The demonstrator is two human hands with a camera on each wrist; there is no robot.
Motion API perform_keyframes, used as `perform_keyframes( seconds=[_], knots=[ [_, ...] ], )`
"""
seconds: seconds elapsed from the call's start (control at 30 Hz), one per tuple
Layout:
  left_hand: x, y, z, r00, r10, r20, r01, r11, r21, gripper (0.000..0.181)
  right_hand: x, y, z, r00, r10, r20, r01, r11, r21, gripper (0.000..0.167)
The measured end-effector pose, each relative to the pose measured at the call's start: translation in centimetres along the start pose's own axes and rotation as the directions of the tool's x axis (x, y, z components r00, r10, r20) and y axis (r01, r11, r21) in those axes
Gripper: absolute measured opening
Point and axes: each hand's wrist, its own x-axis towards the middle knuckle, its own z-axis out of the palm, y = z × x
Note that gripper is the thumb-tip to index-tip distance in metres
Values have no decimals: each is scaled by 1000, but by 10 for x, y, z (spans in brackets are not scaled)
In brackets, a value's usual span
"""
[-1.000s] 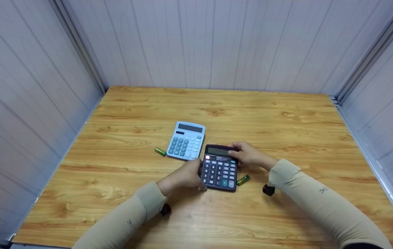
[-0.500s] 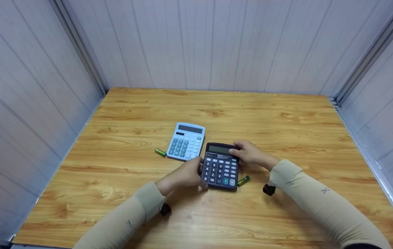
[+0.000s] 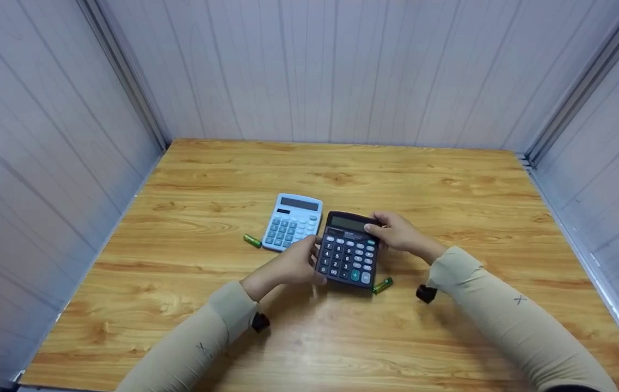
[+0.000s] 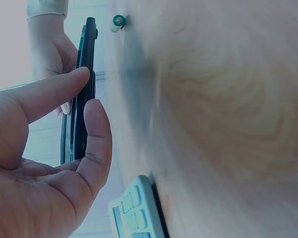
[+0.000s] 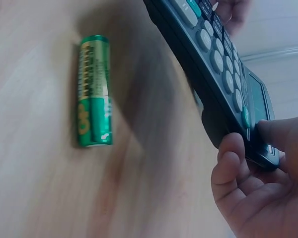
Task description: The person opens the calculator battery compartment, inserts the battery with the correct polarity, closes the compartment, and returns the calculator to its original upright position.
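Both hands hold a black calculator above the table, its keys facing up. My left hand grips its left edge; in the left wrist view the thumb and a finger of the left hand pinch the thin side. At the upper right corner, my right hand holds it with the thumb on top beside the display and fingers curled beneath, as the right wrist view also shows. A light blue calculator lies on the table just beyond my left hand. Close to the black calculator's lower right corner lies a green battery.
Another green battery lies left of the light blue calculator. The wooden table is bordered by pale panel walls at the back and both sides.
The black calculator has risen off the table and moved slightly away from the body, with both hands holding it. The light blue calculator and the batteries stay where they were.
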Motion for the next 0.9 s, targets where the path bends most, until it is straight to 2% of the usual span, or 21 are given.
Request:
perform_keyframes(
  seconds=[0.2, 0.33, 0.43, 0.6, 0.77, 0.9],
  knots=[
    [0, 2, -4, 999, 33, -6, -33, 998, -54, 86, -3, -5, -6, 1000, -21, -9, 22, 999, 27, 22],
    [2, 3, -5, 997, 69, -21, -71, 988, -137, 88, -3, -6, -10, 999, -37, -15, 38, 998, 41, 23],
    [3, 3, -7, 997, 73, -26, -77, 974, -215, 90, -4, -7, -14, 999, -38, -20, 39, 998, 52, 24],
    [6, 4, -9, 998, 48, -31, -55, 954, -293, 92, -6, -8, -17, 998, -43, -39, 46, 996, 82, 26],
    [7, 5, -14, 999, 23, -32, -32, 950, -312, 95, -7, -11, -20, 997, -50, -61, 56, 993, 107, 25],
    [8, 5, -16, 1000, 7, -19, -14, 936, -351, 95, -10, -14, -21, 995, -57, -77, 66, 991, 119, 23]
  ],
)
